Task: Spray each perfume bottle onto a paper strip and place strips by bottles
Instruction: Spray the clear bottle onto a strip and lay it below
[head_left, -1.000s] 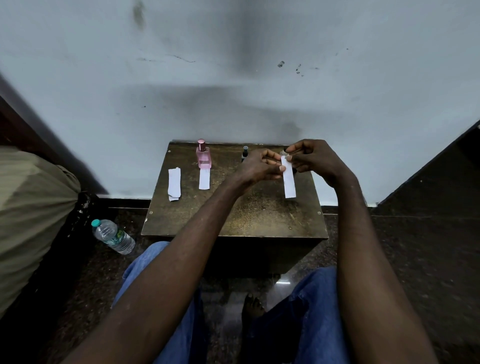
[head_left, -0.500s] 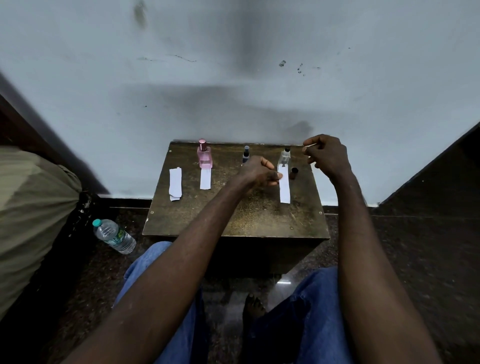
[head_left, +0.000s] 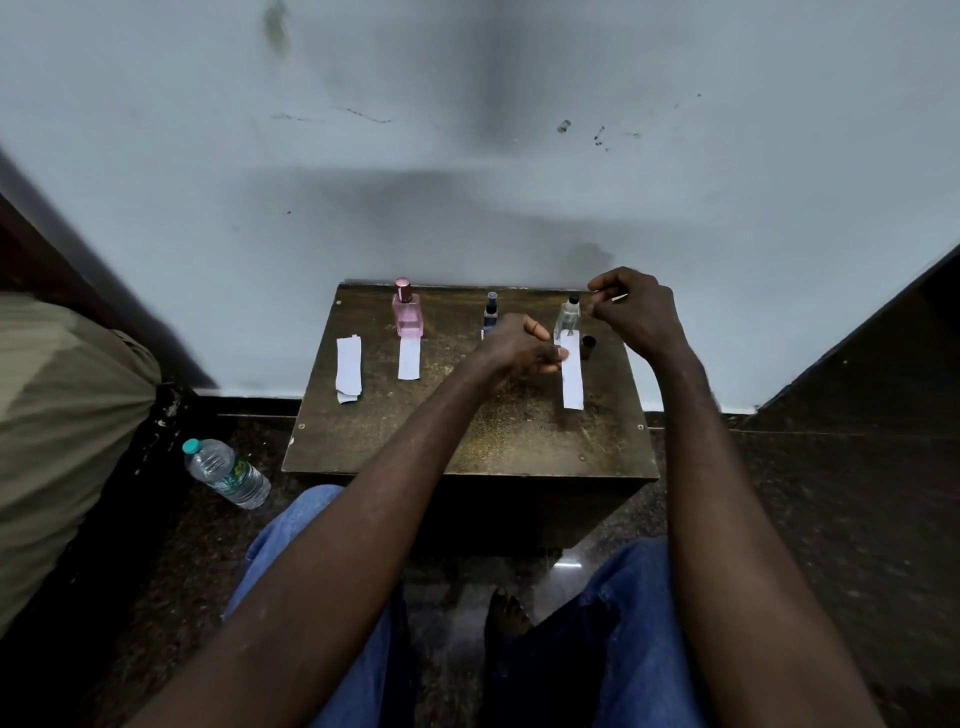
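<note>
Three perfume bottles stand along the back of a small brown table (head_left: 467, 441): a pink bottle (head_left: 406, 312), a dark blue bottle (head_left: 491, 310) and a clear bottle (head_left: 569, 318). A dark cap (head_left: 588, 347) lies beside the clear one. One white paper strip (head_left: 409, 358) lies in front of the pink bottle. Another paper strip (head_left: 572, 382) lies flat in front of the clear bottle, and my left hand (head_left: 519, 347) pinches its top end. My right hand (head_left: 638, 312) hovers, fingers curled, over the table's back right corner.
A small stack of spare strips (head_left: 348, 368) lies at the table's back left. A plastic water bottle (head_left: 227, 474) lies on the dark floor to the left, next to an olive cloth bundle (head_left: 57, 426). The wall rises directly behind the table.
The strip I held up in both hands now lies on the table in front of the clear bottle. My right hand let go of it and drew back to the right.
</note>
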